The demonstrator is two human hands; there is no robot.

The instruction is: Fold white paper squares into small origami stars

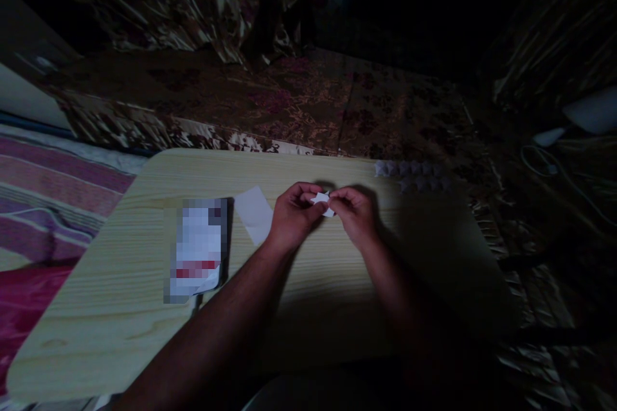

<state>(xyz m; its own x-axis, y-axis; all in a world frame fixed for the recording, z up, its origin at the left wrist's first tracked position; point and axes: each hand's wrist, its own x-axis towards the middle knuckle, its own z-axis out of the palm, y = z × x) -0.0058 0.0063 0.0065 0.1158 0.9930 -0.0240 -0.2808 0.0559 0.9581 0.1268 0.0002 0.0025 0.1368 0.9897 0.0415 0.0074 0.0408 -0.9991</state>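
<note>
Both of my hands meet over the middle of a light wooden table [120, 308]. My left hand [292, 215] and my right hand [357, 212] pinch a small folded piece of white paper [322, 200] between their fingertips, just above the tabletop. A white paper strip [254, 213] lies flat on the table just left of my left hand. Several small folded paper pieces [412, 174] sit in rows at the table's far right, in shadow.
A dark device with a lit screen [198, 249] lies on the table's left half. Patterned brown fabric [289, 103] covers the floor behind the table, a striped cloth [43, 199] lies at left, and white cables [544, 154] lie at right.
</note>
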